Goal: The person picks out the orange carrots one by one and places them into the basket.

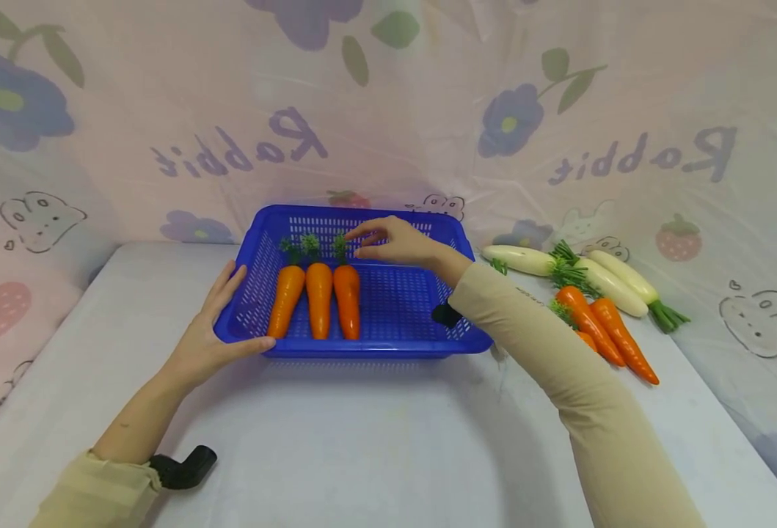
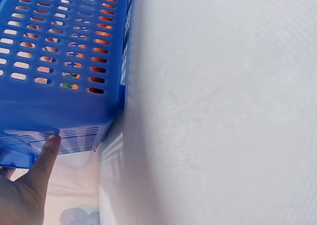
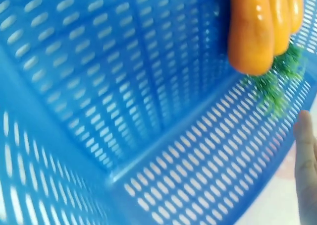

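Note:
A blue slotted basket point(image 1: 388, 348) sits mid-table with three orange carrots point(image 1: 318, 299) lying side by side in its left half, green tops pointing away from me. My left hand point(image 1: 226, 312) rests on the basket's front left corner, with straight fingers along the side wall and the thumb on the front rim. In the left wrist view one finger point(image 2: 42, 160) touches the basket wall point(image 2: 59, 51). My right hand point(image 1: 368, 244) hovers over the rightmost carrot's leaves with relaxed fingers and holds nothing. In the right wrist view a finger point(image 3: 307, 165) stands apart from the carrots point(image 3: 252, 31).
To the right of the basket lie loose carrots point(image 1: 609, 334) and white radishes point(image 1: 615, 282) on the white table point(image 1: 362, 440). A floral cloth backdrop closes off the back and both sides. The basket's right half holds nothing.

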Demonstrator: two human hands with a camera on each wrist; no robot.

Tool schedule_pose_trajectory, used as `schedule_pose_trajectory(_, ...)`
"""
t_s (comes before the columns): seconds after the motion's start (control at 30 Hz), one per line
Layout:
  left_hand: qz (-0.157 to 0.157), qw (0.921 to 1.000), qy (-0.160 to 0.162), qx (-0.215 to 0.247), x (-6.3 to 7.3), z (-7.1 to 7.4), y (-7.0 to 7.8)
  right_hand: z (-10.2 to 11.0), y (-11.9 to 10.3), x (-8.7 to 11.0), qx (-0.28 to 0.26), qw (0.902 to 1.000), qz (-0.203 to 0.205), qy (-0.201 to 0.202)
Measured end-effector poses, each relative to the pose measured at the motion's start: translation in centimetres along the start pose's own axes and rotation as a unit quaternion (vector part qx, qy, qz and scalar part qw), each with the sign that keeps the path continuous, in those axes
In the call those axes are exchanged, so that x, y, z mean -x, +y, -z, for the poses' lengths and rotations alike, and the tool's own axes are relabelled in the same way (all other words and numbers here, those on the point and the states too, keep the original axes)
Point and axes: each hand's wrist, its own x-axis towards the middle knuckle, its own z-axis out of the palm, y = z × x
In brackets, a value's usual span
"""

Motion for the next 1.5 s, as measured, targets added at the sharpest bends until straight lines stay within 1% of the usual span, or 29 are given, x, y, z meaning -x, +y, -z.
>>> schedule_pose_trajectory(0.23, 0.000, 1.0000, -0.002, 0.000, 0.0, -0.1, 0.0, 1.7, -0.9, 1.4, -0.035, 0.9976, 0.014, 0.057)
schedule_pose_trajectory(0.4, -0.001, 1.0000, -0.002, -0.002, 0.0, 0.0, 0.0, 2.8, -1.3, 2.1, -0.068, 0.9907, 0.036, 0.112)
schedule_pose_trajectory(0.53, 0.001, 1.0000, -0.001, -0.006, 0.0, 0.2, 0.0, 3.5, -1.6, 2.9, -0.070, 0.9860, 0.045, 0.144)
schedule_pose_trajectory(0.77, 0.002, 1.0000, -0.004, -0.008, 0.0, 0.3, 0.0, 4.3, -2.0, 4.3, -0.070, 0.9818, 0.058, 0.167)
schedule_pose_trajectory(0.83, 0.000, 1.0000, -0.003, -0.006, 0.0, 0.3, 0.0, 4.6, -2.0, 4.7, -0.067, 0.9812, 0.056, 0.172)
schedule_pose_trajectory(0.97, -0.009, 1.0000, -0.001, 0.001, 0.0, 0.1, 0.0, 5.1, -1.7, 5.4, -0.066, 0.9798, 0.056, 0.180)
schedule_pose_trajectory(1.1, -0.011, 0.9999, 0.000, 0.004, 0.0, 0.0, -0.1, 5.7, -1.0, 6.4, -0.072, 0.9779, 0.060, 0.187)
schedule_pose_trajectory(1.37, -0.005, 1.0000, -0.004, 0.004, -0.1, 0.1, -0.2, 6.6, 0.3, 8.8, -0.053, 0.9768, 0.027, 0.206)
schedule_pose_trajectory(1.5, -0.003, 1.0000, -0.006, 0.006, 0.0, 0.1, -0.2, 6.8, 0.7, 9.8, -0.057, 0.9749, 0.016, 0.215)
